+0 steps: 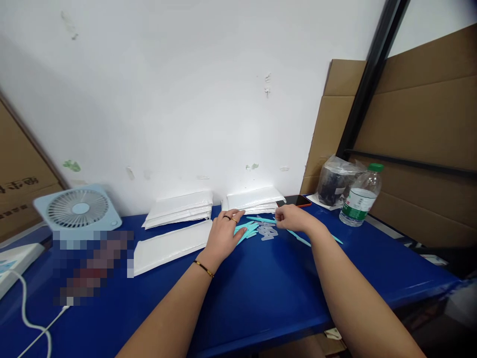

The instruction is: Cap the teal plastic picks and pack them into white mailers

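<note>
My left hand (224, 234) rests over a pile of slim turquoise sticks (250, 230), its fingers stretched out and slightly apart. A ring and a bracelet show on that arm. My right hand (292, 219) is closed in a pinch at the end of one thin turquoise stick (261, 219), which points left towards the pile. Small translucent plastic pieces (267, 231) lie in a heap between the two hands. Under and beside my right wrist are more loose turquoise sticks (300, 238). A white padded envelope (171, 246) lies flat to the left of my left hand.
Two stacks of white envelopes (179, 208) stand by the wall. A phone (298, 201) lies behind my right hand. At right are a bottle (360, 199) and a bagged dark container (331, 186). A fan (78, 209) and white cable (24, 298) occupy the left side of the blue table (261, 298).
</note>
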A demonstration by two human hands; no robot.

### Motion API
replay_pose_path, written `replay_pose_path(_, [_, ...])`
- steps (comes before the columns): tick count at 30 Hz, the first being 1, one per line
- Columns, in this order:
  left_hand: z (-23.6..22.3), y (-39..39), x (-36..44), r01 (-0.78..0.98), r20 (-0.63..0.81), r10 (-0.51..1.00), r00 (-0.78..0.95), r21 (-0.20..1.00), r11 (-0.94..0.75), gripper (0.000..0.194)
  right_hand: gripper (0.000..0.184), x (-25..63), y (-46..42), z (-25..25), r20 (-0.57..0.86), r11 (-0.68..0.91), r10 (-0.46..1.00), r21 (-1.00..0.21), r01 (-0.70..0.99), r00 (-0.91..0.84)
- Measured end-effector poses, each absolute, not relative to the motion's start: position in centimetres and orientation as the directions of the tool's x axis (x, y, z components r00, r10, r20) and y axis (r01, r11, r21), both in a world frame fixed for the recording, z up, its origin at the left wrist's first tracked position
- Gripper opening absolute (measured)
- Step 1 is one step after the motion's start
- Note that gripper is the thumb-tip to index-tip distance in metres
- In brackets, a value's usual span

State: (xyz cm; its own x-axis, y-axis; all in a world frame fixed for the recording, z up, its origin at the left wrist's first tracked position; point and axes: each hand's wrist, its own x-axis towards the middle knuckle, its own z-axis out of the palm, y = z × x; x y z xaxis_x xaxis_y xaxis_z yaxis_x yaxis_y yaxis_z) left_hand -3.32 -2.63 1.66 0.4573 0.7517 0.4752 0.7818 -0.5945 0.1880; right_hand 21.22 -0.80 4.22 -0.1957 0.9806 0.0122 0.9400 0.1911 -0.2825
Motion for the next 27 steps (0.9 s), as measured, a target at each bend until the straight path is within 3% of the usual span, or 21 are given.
replay_pose_path(3, [2.0,-3.2,-2.6,0.767,0.440,0.727,0.527,0.123,-0.630,0.039,0.012,19.6,-1.3,3.9,0.060,0.446,0.880,-0.450,0.774,-0.472])
replay_pose_path(7, [2.1,-3.0,-2.4,0.777,0.313,0.761,0.568,0.101,-0.621,0.031,0.016,18.5,-1.3,3.6,0.049,0.491,0.808,-0.607,0.625,-0.587])
replay_pose_path(13, [1.3,-1.9,-3.8,0.839,0.267,0.845,0.463,0.173,-0.515,0.034,0.025,21.8,-0.2,3.6,-0.055,0.292,0.923,-0.544,0.787,-0.380])
replay_pose_path(17, [-0.1,-1.6,-4.2,0.806,0.220,0.822,0.525,0.182,-0.563,0.055,0.029,24.7,-0.1,3.7,-0.049,0.157,0.980,-0.414,0.896,-0.195])
replay_pose_path(22, [-0.5,-1.7,-4.1,0.736,0.163,0.777,0.607,0.251,-0.628,0.046,0.026,26.9,-0.7,3.5,-0.437,-0.091,0.898,-0.293,0.952,-0.048])
replay_pose_path(27, [0.2,-2.6,-4.2,0.677,0.115,0.744,0.658,0.341,-0.652,0.045,0.011,27.1,-0.4,2.9,-0.455,-0.157,0.890,-0.258,0.953,0.023])
